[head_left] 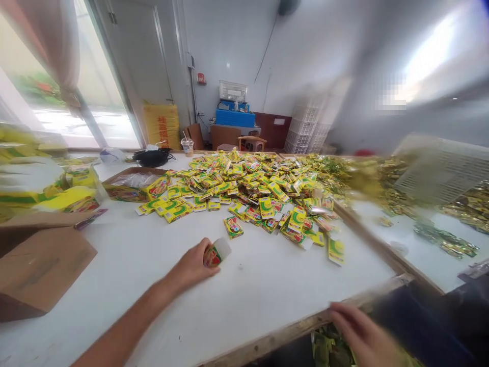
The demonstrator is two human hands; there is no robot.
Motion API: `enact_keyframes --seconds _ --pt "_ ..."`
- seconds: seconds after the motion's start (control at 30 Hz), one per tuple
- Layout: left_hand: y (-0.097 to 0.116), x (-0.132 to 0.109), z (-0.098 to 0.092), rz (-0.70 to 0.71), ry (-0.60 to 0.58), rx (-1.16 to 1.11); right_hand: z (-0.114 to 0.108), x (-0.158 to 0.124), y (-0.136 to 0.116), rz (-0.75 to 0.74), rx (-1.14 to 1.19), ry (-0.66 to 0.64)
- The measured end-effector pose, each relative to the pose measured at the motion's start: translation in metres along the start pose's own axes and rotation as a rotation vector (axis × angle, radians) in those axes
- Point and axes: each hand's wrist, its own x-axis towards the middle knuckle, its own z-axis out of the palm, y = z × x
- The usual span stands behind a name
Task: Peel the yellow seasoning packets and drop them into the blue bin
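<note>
My left hand (198, 262) is closed around a small yellow, green and red carton (214, 255) just above the white table (183, 311). The carton's pale end flap stands open, pointing to the right. Beyond it lies a single similar carton (233, 227), in front of a large heap of yellow cartons (244, 178). My right hand (361, 326) is at the table's front edge, smeared by motion, so its grip does not show. Under and beside it are shiny green and gold packets (330, 349), below the tabletop.
At left stand an open brown cardboard box (49, 270) and a display box (130, 191) with clear plastic inside. A wooden strip (370, 237) divides the table; green packets (445, 239) and a tilted white crate (443, 171) lie to its right. A black bag (153, 157) sits behind.
</note>
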Motion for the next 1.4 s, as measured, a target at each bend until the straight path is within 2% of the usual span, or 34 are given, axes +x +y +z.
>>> enact_keyframes --seconds 0.1,0.17,0.23,0.3,0.4,0.57,0.67,0.73,0.8,0.97,1.1,1.27,1.33,1.4 --pt "0.025 -0.043 0.036 -0.077 0.013 -0.111 0.098 0.002 -0.043 -0.085 0.293 -0.195" --pt "0.037 -0.068 0.058 -0.156 0.017 -0.336 0.150 -0.002 -0.067 -0.152 0.436 -0.320" --pt "0.043 -0.086 0.072 -0.258 0.055 -0.552 0.181 -0.007 -0.080 -0.171 0.521 -0.398" --pt "0.042 -0.097 0.077 -0.346 0.123 -0.650 0.194 -0.011 -0.083 -0.142 0.568 -0.432" --pt "0.032 -0.104 0.078 -0.350 0.183 -0.674 0.194 -0.011 -0.076 -0.108 0.584 -0.463" --pt "0.016 -0.104 0.079 -0.193 0.102 -0.736 0.187 -0.004 -0.064 -0.128 0.502 -0.504" --pt "0.019 -0.104 0.079 -0.144 0.060 -0.773 0.181 0.004 -0.058 -0.178 0.369 -0.524" --pt "0.026 -0.105 0.077 -0.121 0.011 -0.740 0.177 0.010 -0.054 -0.215 0.288 -0.523" --pt "0.033 -0.105 0.077 -0.111 0.010 -0.696 0.173 0.014 -0.051 -0.228 0.260 -0.532" --pt "0.042 -0.098 0.080 -0.073 0.043 -0.675 0.169 0.011 -0.049 -0.232 0.325 -0.564" --pt "0.034 -0.096 0.076 -0.086 0.014 -0.690 0.171 0.001 -0.056 -0.202 0.406 -0.515" --pt "0.022 -0.102 0.062 -0.103 0.135 -0.669 0.171 0.002 -0.072 -0.325 0.335 -0.572" --pt "0.022 -0.104 0.059 -0.151 0.170 -0.745 0.172 0.005 -0.076 -0.396 0.277 -0.565" --pt "0.024 -0.104 0.056 -0.201 0.203 -0.857 0.175 0.009 -0.076 -0.381 0.315 -0.563"
